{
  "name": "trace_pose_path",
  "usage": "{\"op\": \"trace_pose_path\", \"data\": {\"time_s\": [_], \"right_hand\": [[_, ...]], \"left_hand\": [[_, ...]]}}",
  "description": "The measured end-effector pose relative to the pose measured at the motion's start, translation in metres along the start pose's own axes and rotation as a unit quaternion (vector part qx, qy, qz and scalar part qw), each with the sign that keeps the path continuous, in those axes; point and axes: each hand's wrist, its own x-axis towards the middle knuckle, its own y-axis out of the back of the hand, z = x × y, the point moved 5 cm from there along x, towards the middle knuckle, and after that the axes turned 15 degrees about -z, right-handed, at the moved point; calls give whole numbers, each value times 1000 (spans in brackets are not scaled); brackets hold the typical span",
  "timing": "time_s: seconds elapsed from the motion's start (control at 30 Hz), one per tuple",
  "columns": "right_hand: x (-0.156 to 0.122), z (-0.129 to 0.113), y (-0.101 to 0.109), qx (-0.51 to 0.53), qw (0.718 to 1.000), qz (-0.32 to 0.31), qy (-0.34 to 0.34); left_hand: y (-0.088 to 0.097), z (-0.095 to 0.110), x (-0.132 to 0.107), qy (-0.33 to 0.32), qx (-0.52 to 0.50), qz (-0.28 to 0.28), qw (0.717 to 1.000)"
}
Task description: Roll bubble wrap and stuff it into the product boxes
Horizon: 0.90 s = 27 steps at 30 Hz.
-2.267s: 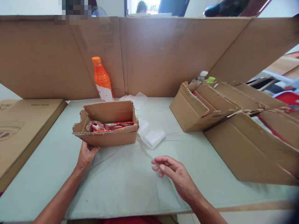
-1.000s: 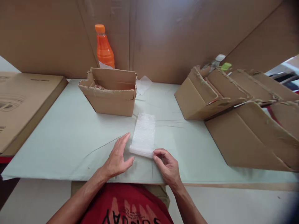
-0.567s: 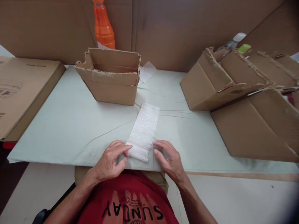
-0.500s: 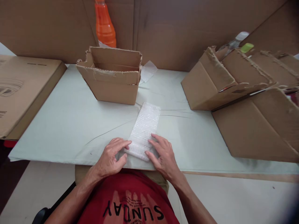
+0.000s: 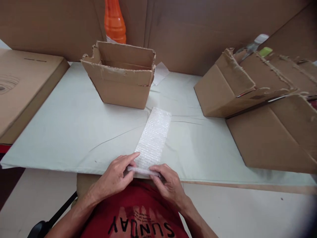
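A long strip of white bubble wrap [image 5: 155, 135] lies on the pale green table sheet [image 5: 74, 129], running from mid-table to the near edge. My left hand [image 5: 116, 177] pinches the strip's near end from the left. My right hand [image 5: 168, 185] pinches the same end from the right. Both hands sit at the table's front edge, just above my red shirt. A small open cardboard box [image 5: 121, 77] stands behind the strip, to the left.
An orange bottle [image 5: 114, 21] stands behind the small box against a tall cardboard wall [image 5: 198, 29]. Torn cardboard boxes [image 5: 260, 99] fill the right side. A flat carton [image 5: 22, 86] lies at the left. White sheets [image 5: 160, 71] lie behind the small box.
The bubble wrap came from beside the small box to the near table edge and now lies stretched out long. Both hands went from flat on its near end to pinching that end.
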Motion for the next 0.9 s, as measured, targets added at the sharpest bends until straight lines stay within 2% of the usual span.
{"op": "trace_pose_path", "data": {"time_s": [0.13, 0.23, 0.3, 0.37, 0.43, 0.47, 0.57, 0.67, 0.77, 0.9], "right_hand": [[-1, 5, 12, -63, 991, 113, -42], [-5, -4, 24, -137, 975, 177, -10], [-5, -10, 23, -168, 974, 153, 22], [-3, -11, 14, -186, 978, 84, 38], [0, -7, 4, -202, 979, 28, 32], [1, -5, 1, -208, 978, 18, 25], [2, -1, 1, -198, 979, 51, 18], [3, 2, 7, -133, 988, 77, 17], [1, 4, 13, -85, 992, 87, -11], [-6, -2, 25, -160, 973, 166, -13]], "left_hand": [[3, -6, 20, 69, -4, 2, 998], [1, -11, 36, 100, 45, -12, 994], [-1, -13, 43, 99, 85, -9, 991], [-3, -13, 45, 82, 114, 11, 990], [0, -8, 42, 48, 133, 54, 988], [2, -4, 38, 26, 139, 77, 987], [10, 8, 23, -42, 138, 97, 985], [9, 13, 13, -79, 114, 53, 989], [5, 7, 14, -58, 93, 45, 993], [3, -5, 32, 4, 91, 78, 993]]}}
